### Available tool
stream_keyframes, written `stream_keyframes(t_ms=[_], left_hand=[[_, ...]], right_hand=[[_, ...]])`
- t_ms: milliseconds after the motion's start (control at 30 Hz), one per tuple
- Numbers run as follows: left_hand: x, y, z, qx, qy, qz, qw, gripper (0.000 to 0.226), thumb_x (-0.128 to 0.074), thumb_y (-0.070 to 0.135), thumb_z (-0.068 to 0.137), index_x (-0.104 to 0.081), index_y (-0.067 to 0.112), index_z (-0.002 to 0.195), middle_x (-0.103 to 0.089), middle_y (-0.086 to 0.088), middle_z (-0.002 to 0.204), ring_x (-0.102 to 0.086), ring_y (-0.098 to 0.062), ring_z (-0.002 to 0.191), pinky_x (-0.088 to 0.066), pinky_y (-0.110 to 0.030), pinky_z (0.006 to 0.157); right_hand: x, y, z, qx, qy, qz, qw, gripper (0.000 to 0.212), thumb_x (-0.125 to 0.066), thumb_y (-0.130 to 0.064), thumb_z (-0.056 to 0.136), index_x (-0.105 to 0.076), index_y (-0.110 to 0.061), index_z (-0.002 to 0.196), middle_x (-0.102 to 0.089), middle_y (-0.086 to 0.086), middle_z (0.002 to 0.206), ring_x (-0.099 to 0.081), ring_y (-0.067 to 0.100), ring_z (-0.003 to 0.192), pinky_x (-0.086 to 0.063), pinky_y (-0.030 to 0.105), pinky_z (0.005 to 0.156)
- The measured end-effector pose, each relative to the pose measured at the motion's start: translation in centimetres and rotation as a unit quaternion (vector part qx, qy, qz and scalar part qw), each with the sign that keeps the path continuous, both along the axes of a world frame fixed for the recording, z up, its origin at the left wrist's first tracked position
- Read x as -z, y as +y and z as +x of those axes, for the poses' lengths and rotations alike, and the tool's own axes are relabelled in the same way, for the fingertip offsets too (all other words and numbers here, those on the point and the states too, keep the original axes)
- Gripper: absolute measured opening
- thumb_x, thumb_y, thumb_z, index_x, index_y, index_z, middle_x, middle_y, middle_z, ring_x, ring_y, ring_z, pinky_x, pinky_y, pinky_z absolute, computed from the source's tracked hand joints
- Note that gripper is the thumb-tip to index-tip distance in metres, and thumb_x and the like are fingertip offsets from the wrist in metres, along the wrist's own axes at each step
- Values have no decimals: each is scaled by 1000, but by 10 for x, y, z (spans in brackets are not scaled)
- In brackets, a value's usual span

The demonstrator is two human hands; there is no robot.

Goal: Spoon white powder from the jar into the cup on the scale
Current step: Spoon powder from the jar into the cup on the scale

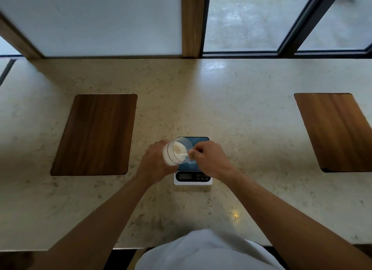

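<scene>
Sideways, left fingers clasp jar, mouth rightward; right fingers pinch spoon.

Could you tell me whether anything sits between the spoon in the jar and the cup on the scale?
Nothing visible does. The left hand holds the jar tilted with its mouth right beside the cup on the scale, and the right hand has the spoon at the jar's mouth. The cup itself is mostly hidden behind jar and hand.

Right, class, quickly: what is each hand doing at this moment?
Left hand: closed around the tilted jar.
Right hand: pinching the white spoon at the jar's mouth.
</scene>
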State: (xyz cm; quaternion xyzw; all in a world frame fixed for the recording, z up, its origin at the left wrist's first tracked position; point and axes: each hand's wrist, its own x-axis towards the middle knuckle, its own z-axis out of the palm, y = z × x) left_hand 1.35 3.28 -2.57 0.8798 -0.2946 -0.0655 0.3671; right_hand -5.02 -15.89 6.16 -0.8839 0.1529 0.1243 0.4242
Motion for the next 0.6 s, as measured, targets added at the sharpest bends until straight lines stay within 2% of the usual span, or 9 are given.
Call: stream_keyframes(t_ms=[100,233,333,400,500,600], left_hand=[[0,-1,0,-2,-3,-1,1000,70,-84,42,66,-57,11,122,-66,-12,110,-62,-20,95,-52,-34,83],[3,-2,0,-5,-3,3,1000,71,-84,41,66,-55,12,124,-66,-12,111,-59,-16,95,-46,-29,85],[3,-1,2,-4,36,6,999,73,-72,53,73,-55,6,127,-63,-16,117,-59,-25,103,-45,-34,92],[2,-1,2,-11,24,3,1000,74,-70,56,69,-54,10,126,-65,-15,114,-58,-21,99,-49,-36,89],[2,0,0,-34,-4,1,999,72,-86,41,62,-47,28,121,-67,-6,105,-55,-10,89,-41,-17,80],[3,3,-2,-46,17,0,999,71,-86,42,64,-48,27,122,-59,6,107,-53,-7,90,-36,-14,82]], right_hand=[[-1,-2,1,6,3,16,1000,26,-58,-21,93,-73,-11,75,-58,-6,59,-45,6,47,-33,16,46],[-2,-6,1,16,-2,35,999,26,-59,-21,95,-76,-8,80,-56,-5,57,-42,5,45,-32,13,43],[-2,-9,0,19,3,42,999,26,-58,-24,97,-77,-10,86,-56,-9,58,-43,4,47,-31,12,45],[-1,-10,0,25,1,43,999,25,-58,-25,97,-78,-11,87,-58,-8,59,-43,4,47,-31,12,45],[0,-11,0,32,-1,41,999,25,-59,-25,96,-78,-12,86,-59,-8,59,-44,5,47,-32,10,41],[2,-13,-1,37,1,39,999,25,-59,-26,95,-78,-12,85,-59,-7,58,-43,5,45,-32,10,40]])
